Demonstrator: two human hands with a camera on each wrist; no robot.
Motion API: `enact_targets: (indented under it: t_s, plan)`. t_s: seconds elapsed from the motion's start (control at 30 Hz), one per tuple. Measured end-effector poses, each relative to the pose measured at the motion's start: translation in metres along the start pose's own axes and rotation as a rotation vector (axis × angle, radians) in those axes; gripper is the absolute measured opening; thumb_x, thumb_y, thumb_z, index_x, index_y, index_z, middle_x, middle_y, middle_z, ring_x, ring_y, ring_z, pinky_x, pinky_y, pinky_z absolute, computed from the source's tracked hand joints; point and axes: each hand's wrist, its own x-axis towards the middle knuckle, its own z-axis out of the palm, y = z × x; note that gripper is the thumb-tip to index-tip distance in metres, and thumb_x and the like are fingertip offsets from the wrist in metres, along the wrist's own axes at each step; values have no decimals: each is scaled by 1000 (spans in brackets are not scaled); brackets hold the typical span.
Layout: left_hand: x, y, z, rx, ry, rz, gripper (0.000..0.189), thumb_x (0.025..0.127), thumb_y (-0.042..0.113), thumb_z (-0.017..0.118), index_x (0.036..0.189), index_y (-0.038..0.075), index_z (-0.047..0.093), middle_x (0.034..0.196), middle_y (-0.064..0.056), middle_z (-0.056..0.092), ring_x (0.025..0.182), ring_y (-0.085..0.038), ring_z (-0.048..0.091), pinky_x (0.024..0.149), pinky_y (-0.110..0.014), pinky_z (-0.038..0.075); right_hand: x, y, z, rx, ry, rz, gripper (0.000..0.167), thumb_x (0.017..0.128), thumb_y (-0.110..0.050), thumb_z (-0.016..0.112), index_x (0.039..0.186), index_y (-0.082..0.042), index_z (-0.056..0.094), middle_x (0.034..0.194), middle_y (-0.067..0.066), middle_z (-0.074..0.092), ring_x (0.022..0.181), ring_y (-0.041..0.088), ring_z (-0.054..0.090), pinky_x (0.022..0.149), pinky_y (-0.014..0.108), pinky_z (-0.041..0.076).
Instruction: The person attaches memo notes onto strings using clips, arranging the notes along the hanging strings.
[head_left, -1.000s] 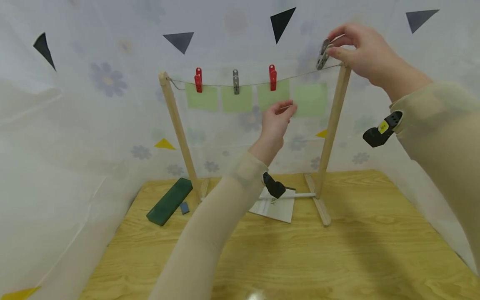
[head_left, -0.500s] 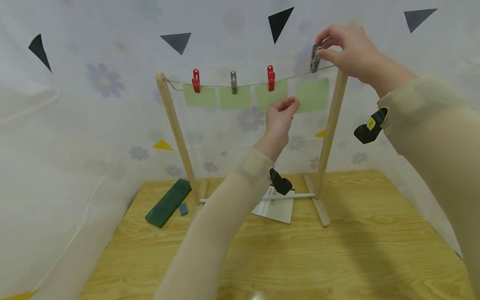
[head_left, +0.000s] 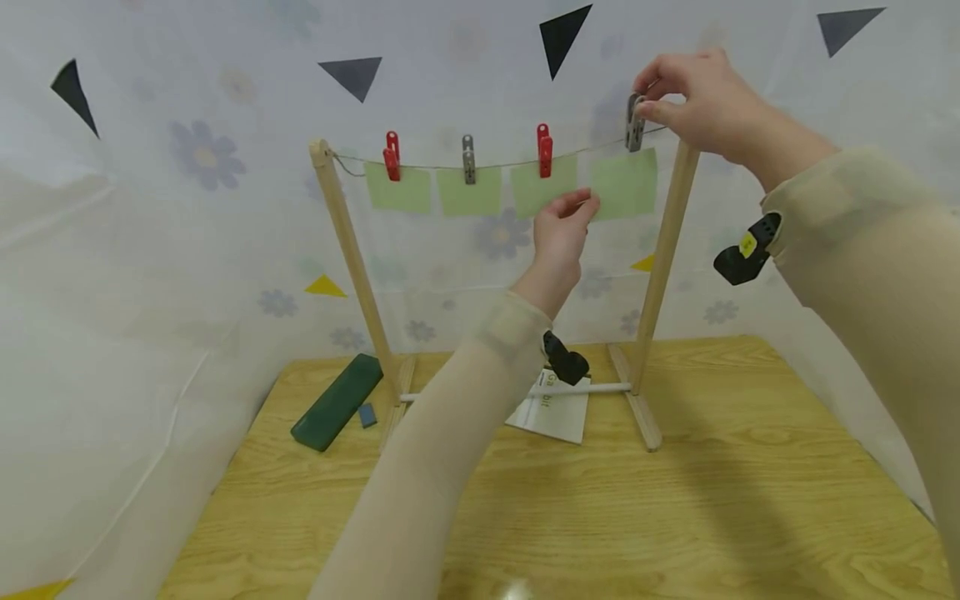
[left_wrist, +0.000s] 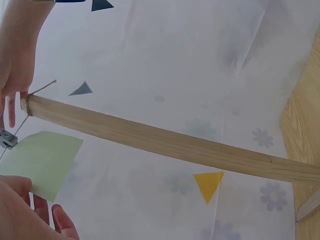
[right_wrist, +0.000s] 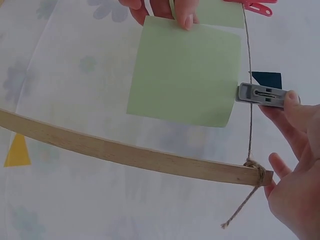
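Note:
My left hand (head_left: 561, 237) pinches a pale green paper square (head_left: 624, 185) by its left edge, just below the string (right_wrist: 251, 131). With thumb and fingers, my right hand (head_left: 708, 104) grips a grey clothespin (head_left: 634, 123) by its upper end. In the right wrist view the clothespin (right_wrist: 261, 95) lies across the string, its tip at the paper's (right_wrist: 185, 75) top edge. Whether its jaws enclose the paper, I cannot tell. Left of it, three green squares (head_left: 400, 193) hang from the string under a red clothespin (head_left: 392, 156), a grey clothespin (head_left: 468, 158) and another red clothespin (head_left: 544, 150).
Two wooden posts, left (head_left: 352, 258) and right (head_left: 666, 267), carry the string above a wood-grain table (head_left: 675, 517). A white bar (head_left: 607, 388) joins them low down. A green case (head_left: 337, 402), a small blue block (head_left: 367, 415) and a white booklet (head_left: 558, 417) lie there.
My right hand has brought the grey clothespin left and down onto the string above the paper. My left hand has raised the paper slightly, closer to the string.

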Motion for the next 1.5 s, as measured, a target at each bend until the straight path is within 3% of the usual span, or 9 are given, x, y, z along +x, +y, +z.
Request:
enact_targets:
  t_s: [0.17, 0.4, 0.6, 1.13, 1.5]
  plan:
    - [-1, -1, 1, 1, -3, -6, 17, 91, 8, 70, 108, 2, 73, 85, 5, 62, 77, -3, 54, 65, -15, 42, -1, 2, -1, -25, -16, -19, 41, 106, -25, 45, 138, -1, 46, 139, 26, 52, 144, 35, 13, 105, 61, 31]
    - [-3, -2, 2, -6, 1, -3, 17, 91, 6, 70, 107, 1, 72, 80, 6, 60, 72, -3, 51, 62, -15, 41, -2, 3, 1, -34, -44, -57, 41, 105, -25, 47, 137, 1, 47, 136, 28, 53, 131, 41, 34, 101, 61, 35]
    - [-4, -1, 5, -24, -15, 2, 19, 90, 5, 70, 108, 0, 73, 80, 5, 62, 70, -2, 52, 61, -15, 41, -4, 5, 2, -42, -51, -70, 40, 105, -24, 48, 136, 2, 48, 133, 29, 54, 132, 41, 30, 100, 61, 36]
    - [-4, 1, 3, -24, -9, -6, 18, 91, 7, 70, 108, 2, 73, 83, 4, 63, 72, -4, 52, 62, -16, 42, -3, 8, 5, -54, -68, -86, 40, 106, -24, 47, 136, 2, 49, 133, 29, 55, 128, 42, 38, 102, 61, 35]
    - [-2, 3, -1, -2, 3, -24, 17, 91, 9, 71, 107, 6, 74, 86, 4, 65, 73, -5, 52, 66, -18, 43, -2, 9, 5, -17, -92, -32, 49, 105, -29, 48, 143, 2, 46, 138, 29, 52, 129, 44, 39, 106, 63, 34]
